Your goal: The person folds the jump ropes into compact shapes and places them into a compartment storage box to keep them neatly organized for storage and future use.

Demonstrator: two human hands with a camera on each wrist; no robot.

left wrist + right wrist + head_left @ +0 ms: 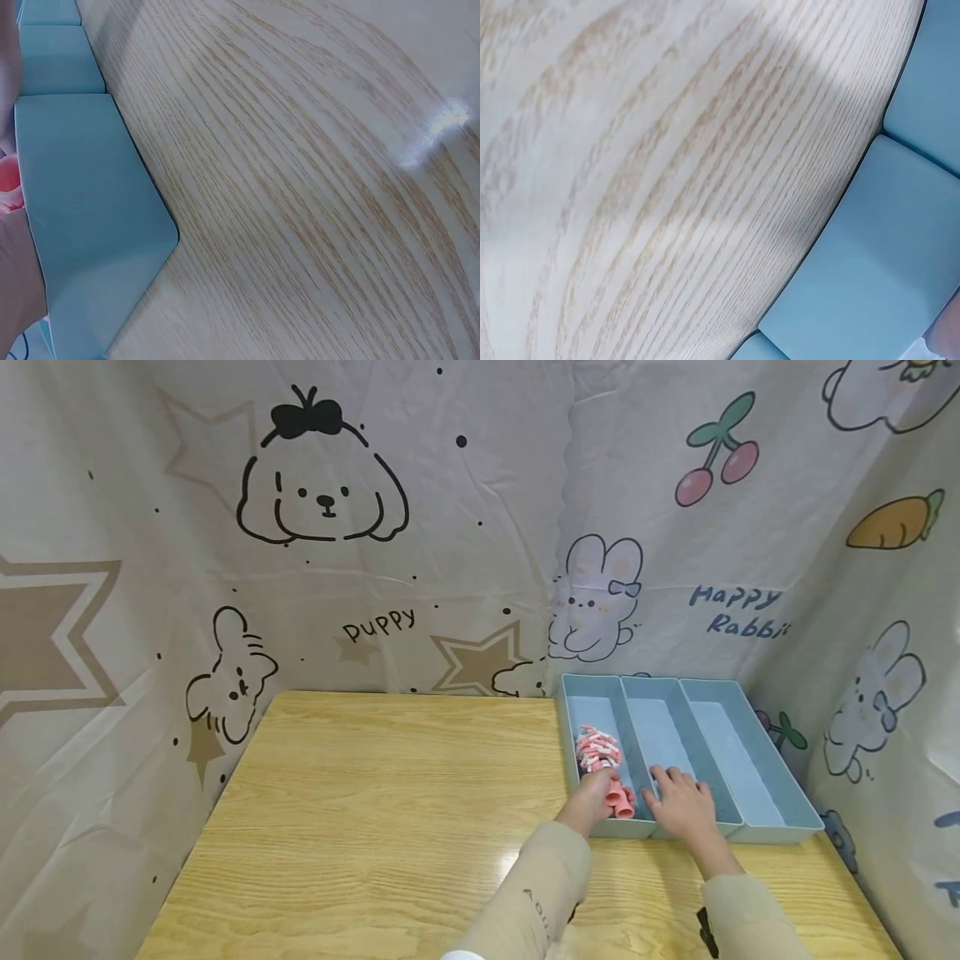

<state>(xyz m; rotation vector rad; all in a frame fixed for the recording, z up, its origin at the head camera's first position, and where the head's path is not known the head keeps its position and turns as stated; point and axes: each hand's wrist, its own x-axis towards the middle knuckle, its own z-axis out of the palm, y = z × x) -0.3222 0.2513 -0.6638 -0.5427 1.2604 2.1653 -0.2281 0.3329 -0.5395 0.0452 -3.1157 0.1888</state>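
In the head view, my left hand (pixel 595 797) reaches into the left compartment of a light blue three-compartment tray (pixel 776 835) and grips a pink-and-white toy (pixel 598 748). The toy has a shaggy, striped top and hollow pink tube-like ends; the hand covers its middle, and its exact kind is unclear. My right hand (pixel 684 808) lies over the near part of the middle compartment, fingers spread and slightly bent, thumb by the divider, with nothing visible in it. At the left edge of the left wrist view, a pink tube end (pixel 9 178) shows beside the wrist.
The tray stands at the right of a wooden table (pixel 375 793), near the back edge. A patterned cloth (pixel 465 527) hangs behind and along both sides. Low dividers separate the tray's long compartments.
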